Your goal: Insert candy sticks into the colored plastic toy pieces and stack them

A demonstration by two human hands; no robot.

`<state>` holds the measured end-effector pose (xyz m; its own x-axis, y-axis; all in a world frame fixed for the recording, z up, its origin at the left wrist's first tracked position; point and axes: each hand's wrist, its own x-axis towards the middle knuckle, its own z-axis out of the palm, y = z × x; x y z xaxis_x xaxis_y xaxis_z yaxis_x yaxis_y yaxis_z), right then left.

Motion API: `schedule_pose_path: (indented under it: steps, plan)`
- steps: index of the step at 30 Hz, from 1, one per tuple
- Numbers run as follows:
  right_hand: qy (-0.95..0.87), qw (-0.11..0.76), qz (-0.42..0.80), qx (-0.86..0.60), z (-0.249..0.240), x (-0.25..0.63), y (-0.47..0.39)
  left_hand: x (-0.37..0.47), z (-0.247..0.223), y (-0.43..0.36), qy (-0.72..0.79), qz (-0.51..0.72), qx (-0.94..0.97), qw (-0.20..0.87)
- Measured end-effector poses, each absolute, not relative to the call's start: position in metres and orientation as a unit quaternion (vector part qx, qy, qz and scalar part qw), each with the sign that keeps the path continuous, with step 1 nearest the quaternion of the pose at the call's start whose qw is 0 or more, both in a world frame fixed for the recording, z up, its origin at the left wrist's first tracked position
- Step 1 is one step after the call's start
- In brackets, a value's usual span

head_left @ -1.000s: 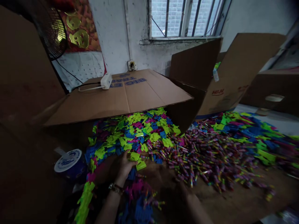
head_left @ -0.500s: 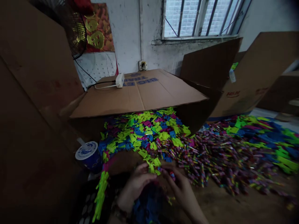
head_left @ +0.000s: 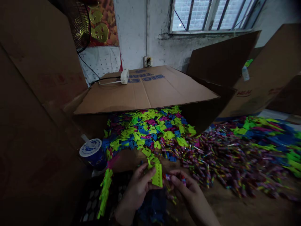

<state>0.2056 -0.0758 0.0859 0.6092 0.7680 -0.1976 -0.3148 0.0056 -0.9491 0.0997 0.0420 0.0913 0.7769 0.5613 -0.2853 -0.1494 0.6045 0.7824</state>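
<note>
A yellow-green plastic piece point(head_left: 157, 175) with a row of notches is pinched in my left hand point(head_left: 138, 185). Just to its right, my right hand point(head_left: 185, 188) grips small wrapped sticks, one point(head_left: 167, 177) pointing at the yellow-green piece and another point(head_left: 183, 180) showing between the fingers. A small gap seems to lie between the stick and the piece. Beyond my hands, yellow-green, blue and magenta pieces point(head_left: 141, 128) spill from under a cardboard box flap. A wide heap of wrapped sticks point(head_left: 216, 157) lies to the right. Blue pieces point(head_left: 152, 204) sit dimly below my hands.
On the left stands a lidded blue cup point(head_left: 94, 157), beside a dark crate point(head_left: 90, 201) and a line of yellow-green pieces point(head_left: 105, 191). A large box flap point(head_left: 145, 91) bears a white power strip point(head_left: 124, 76). More coloured pieces point(head_left: 270, 135) lie far right.
The yellow-green piece now shows upright and clear in my left hand. My right hand has moved slightly right and lower, with a stick now sticking out toward the piece. The view has shifted a little.
</note>
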Motion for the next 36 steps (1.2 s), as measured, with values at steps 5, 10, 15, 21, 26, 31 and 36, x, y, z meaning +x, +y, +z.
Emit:
schedule_pose_path:
  steps: [5, 10, 15, 21, 26, 31, 36]
  plan:
    - [-0.217, 0.687, 0.35, -0.599, 0.087, 0.198, -0.079, 0.098, 0.096, 0.044, 0.264, 0.196, 0.396, 0.857]
    - [-0.212, 0.685, 0.331, -0.614, 0.092, 0.193, -0.082, 0.099, 0.099, 0.043, 0.273, 0.193, 0.402, 0.853]
    - [-0.207, 0.702, 0.316, -0.604, 0.093, 0.197, -0.084, 0.101, 0.103, 0.04, 0.277, 0.178, 0.428, 0.842]
    - [-0.222, 0.7, 0.368, -0.571, 0.089, 0.204, -0.086, 0.108, 0.102, 0.034, 0.288, 0.166, 0.432, 0.838]
    - [-0.227, 0.7, 0.372, -0.566, 0.082, 0.208, -0.09, 0.111, 0.084, 0.025, 0.368, 0.236, 0.382, 0.814]
    - [-0.264, 0.676, 0.344, -0.595, 0.054, 0.207, -0.092, 0.107, 0.066, 0.022, 0.428, 0.271, 0.427, 0.749]
    - [-0.226, 0.701, 0.322, -0.594, 0.042, 0.197, -0.09, 0.109, 0.071, 0.021, 0.411, 0.22, 0.374, 0.802]
